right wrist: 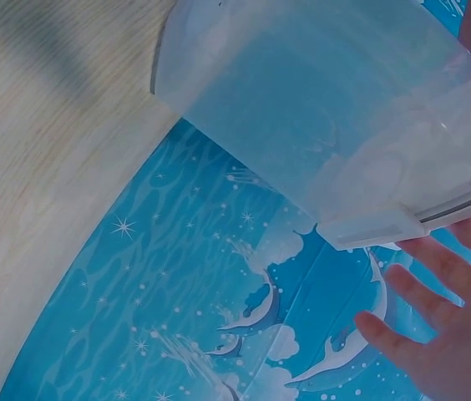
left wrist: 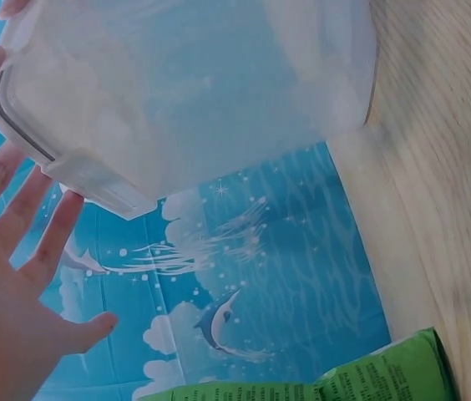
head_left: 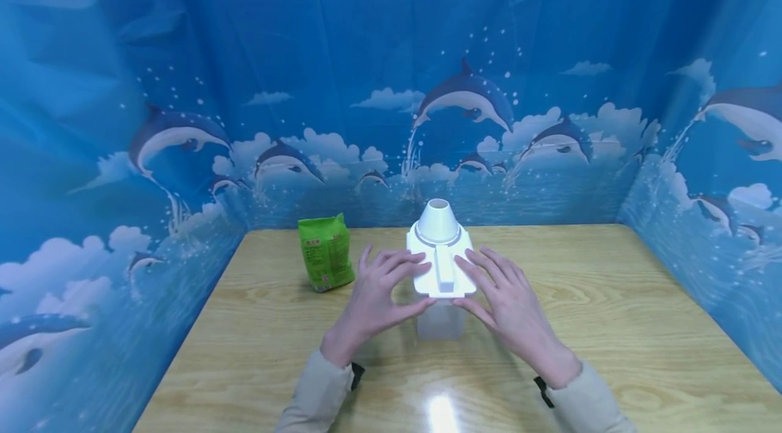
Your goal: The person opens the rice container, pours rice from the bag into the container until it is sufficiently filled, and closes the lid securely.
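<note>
A translucent plastic container (head_left: 440, 323) with a white lid (head_left: 427, 286) stands upright on the wooden table. A white cone-shaped cap (head_left: 438, 224) sits on the lid's far part. My left hand (head_left: 380, 292) touches the lid's left side with spread, mostly straight fingers, its thumb at the near edge. Opposite it, my right hand (head_left: 512, 303) touches the right side in much the same way. Both wrist views show the container's clear walls (left wrist: 219, 92) and clips on the lid's rim; the hand's outer fingers stand apart from it.
Left of the container, a green printed bag (head_left: 326, 253) stands upright on the table (head_left: 244, 351). A blue curtain (head_left: 342, 46) with dolphins hangs behind the table and along both sides.
</note>
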The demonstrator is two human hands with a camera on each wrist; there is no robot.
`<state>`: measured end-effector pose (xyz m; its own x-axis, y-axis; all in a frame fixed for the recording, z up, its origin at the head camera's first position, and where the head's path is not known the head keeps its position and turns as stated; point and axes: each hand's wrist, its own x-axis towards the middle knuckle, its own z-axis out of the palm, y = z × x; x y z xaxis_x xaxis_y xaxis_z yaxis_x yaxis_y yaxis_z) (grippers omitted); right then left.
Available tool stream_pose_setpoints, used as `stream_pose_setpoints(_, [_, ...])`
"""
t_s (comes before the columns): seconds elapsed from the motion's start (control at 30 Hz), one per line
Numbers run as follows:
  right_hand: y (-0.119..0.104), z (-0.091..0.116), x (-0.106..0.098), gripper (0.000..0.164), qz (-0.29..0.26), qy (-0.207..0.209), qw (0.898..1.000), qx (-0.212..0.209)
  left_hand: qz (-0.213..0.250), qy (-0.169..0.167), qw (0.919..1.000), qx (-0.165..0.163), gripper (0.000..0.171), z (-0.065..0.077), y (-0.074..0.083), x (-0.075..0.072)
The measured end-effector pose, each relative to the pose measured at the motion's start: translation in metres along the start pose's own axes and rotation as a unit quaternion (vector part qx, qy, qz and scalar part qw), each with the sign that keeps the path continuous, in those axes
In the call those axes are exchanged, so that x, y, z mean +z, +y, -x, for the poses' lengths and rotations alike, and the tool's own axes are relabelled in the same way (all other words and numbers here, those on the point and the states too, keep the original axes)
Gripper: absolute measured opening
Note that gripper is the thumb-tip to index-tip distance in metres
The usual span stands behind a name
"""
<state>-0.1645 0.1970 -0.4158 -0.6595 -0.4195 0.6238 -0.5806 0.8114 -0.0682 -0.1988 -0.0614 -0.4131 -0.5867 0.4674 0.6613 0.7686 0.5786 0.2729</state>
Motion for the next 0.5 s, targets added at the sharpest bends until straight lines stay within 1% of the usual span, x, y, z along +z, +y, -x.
stream_pose_setpoints(0.13, [-0.0002,-0.0001,0.0007,0.071,-0.008,0.003,1.000,0.000,-0.001,-0.007,1.0000,-0.002,0.053,-0.0001,0.0009,-0.0014])
stream_pose_setpoints(0.23, [0.0001,0.0000,0.0015,0.070,-0.012,0.006,1.000,-0.003,0.002,-0.005,1.0000,-0.004,0.054,-0.0005,0.0010,-0.0014])
stream_pose_setpoints(0.33, [0.0007,-0.0004,0.0021,0.070,-0.013,0.009,1.000,-0.008,0.006,0.001,1.0000,-0.007,0.049,-0.0009,0.0013,-0.0008])
stream_pose_setpoints(0.5, [0.0016,-0.0044,0.0007,0.074,-0.015,0.018,1.000,-0.016,0.007,0.006,0.9999,-0.013,0.042,-0.0016,0.0022,-0.0002])
